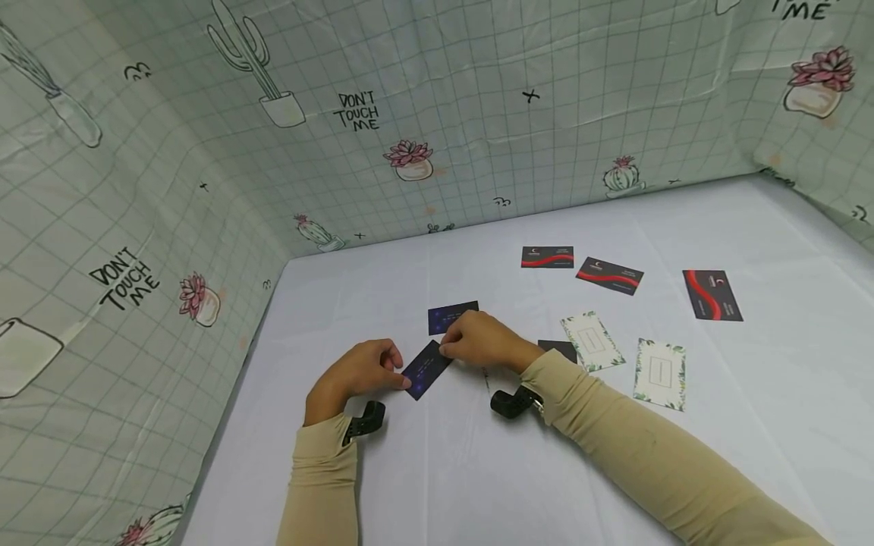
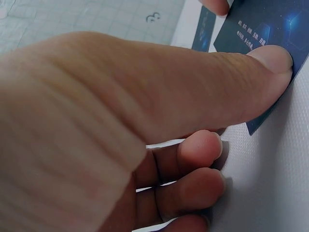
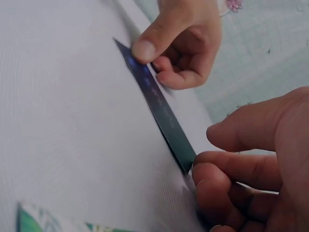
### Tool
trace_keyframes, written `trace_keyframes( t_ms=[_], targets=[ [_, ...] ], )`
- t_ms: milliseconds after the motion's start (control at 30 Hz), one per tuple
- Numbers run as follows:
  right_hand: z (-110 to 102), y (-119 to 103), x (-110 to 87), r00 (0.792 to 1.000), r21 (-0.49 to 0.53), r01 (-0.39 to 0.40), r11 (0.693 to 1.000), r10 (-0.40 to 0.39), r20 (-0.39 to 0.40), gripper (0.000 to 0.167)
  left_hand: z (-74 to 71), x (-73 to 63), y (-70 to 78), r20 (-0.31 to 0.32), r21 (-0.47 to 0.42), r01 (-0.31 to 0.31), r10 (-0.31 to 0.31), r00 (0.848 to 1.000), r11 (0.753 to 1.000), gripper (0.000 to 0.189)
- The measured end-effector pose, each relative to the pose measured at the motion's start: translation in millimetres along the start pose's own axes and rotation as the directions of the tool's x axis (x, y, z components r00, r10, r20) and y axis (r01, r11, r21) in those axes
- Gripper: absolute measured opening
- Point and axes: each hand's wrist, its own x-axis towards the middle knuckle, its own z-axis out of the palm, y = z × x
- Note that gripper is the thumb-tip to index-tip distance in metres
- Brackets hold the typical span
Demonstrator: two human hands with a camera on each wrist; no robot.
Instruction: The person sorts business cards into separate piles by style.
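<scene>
Centrally, a blue card (image 1: 426,369) slants between both hands, on or just over the counter (image 1: 451,470). The left hand (image 1: 358,370) holds its near end, thumb (image 2: 217,82) across the face; the right hand (image 1: 486,340) touches the far end, whether pinching cannot be told. It partly hides a second blue card (image 1: 445,318); the sleeve (image 1: 649,455) cuts off a black card (image 1: 558,349).

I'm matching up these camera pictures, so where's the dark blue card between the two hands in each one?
Head: dark blue card below and slightly left of centre.
Left wrist: card in the upper right corner.
Right wrist: card around the centre, slanting.
Shared landmark: the left thumb, touching the card in all three.
</scene>
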Motion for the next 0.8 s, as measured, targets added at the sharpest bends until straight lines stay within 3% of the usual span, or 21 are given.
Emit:
trace_keyframes(
  t_ms=[167,467,800],
  targets=[
    [0.9,-0.5,0.9,1.000,0.063,-0.028,0.998,0.027,0.003,0.016,0.4,-1.8,-1.6,-0.003,-0.007,0.018,-0.018,1.000,1.000,0.029],
    [0.2,-4.0,0.5,0.999,0.020,-0.027,0.999,0.027,-0.024,0.020,-1.1,-1.8,-1.7,-0.004,-0.023,0.006,-0.006,1.000,1.000,0.027],
    [3.0,-3.1,-0.6,0.999,0.060,-0.044,0.997,0.045,-0.019,0.025,-0.6,0.3,-2.6,0.010,-0.025,-0.009,0.009,1.000,1.000,0.028]
  ],
)
